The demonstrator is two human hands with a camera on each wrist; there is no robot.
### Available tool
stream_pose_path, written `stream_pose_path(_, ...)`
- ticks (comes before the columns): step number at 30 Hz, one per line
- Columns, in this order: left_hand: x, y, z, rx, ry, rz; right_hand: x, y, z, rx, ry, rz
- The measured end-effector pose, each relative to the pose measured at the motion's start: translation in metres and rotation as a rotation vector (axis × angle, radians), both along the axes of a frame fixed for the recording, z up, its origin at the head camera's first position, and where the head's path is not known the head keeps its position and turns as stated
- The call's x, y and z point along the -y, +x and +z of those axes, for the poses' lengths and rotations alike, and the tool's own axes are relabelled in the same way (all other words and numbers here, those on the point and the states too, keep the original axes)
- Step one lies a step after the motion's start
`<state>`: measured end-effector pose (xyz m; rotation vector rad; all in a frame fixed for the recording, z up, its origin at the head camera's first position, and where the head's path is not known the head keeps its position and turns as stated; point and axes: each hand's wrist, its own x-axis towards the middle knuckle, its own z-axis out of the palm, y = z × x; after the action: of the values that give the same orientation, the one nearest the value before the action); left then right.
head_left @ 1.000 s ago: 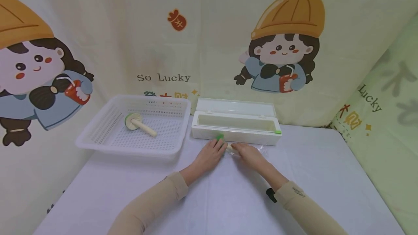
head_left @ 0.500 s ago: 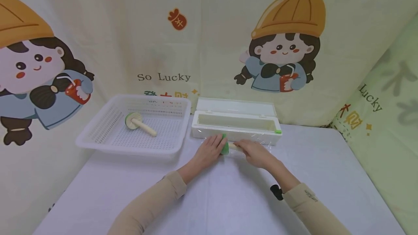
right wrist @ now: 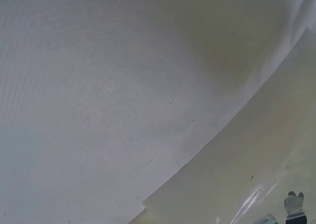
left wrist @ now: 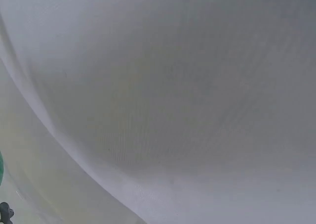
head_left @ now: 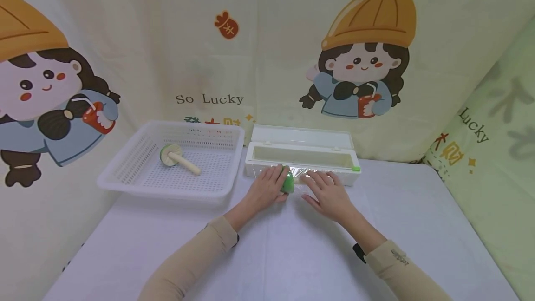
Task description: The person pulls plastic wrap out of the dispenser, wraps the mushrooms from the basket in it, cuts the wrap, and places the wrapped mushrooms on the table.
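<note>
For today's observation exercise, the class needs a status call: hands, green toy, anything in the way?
Left hand grips green toy. Right hand spread beside clear wrap. White box close behind; could get cramped.

A cloth backdrop hangs behind your table, where a basket stands left of a box, its lid raised along the rear edge. A handled piece lies in the basket. Before the box, your left hand holds a second piece, with film between it and your right hand.
</note>
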<state>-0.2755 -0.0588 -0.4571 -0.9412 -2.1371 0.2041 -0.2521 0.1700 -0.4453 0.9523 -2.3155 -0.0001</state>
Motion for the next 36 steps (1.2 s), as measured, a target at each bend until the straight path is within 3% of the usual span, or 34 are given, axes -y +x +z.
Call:
stream_pose_path(5, 0.000, -0.003, 0.002, -0.019, 0.006, 0.005, 0.000, -0.006, -0.005, -0.072, 0.056, -0.030)
stream_pose_path(16, 0.001, -0.005, 0.002, -0.063, 0.107, -0.031, 0.005, -0.012, -0.005, -0.077, 0.026, -0.025)
stream_pose_path(22, 0.000, 0.000, 0.003, -0.191, 0.059, -0.088, 0.007, -0.012, -0.001, -0.021, 0.031, -0.027)
stream_pose_path(25, -0.002, -0.001, 0.003, -0.104, 0.050, -0.079, 0.007, -0.013, 0.000, 0.009, 0.024, -0.022)
stream_pose_path(29, -0.003, -0.005, 0.002, 0.018, 0.052, 0.018, 0.006, -0.016, 0.001, 0.008, 0.024, 0.001)
stream_pose_path(32, -0.003, -0.009, 0.000, 0.002, 0.034, 0.034, 0.005, -0.018, 0.000, -0.027, 0.017, 0.013)
stream_pose_path(36, -0.002, -0.012, 0.000, -0.020, 0.039, 0.000, 0.000, -0.020, -0.001, -0.071, -0.017, 0.000)
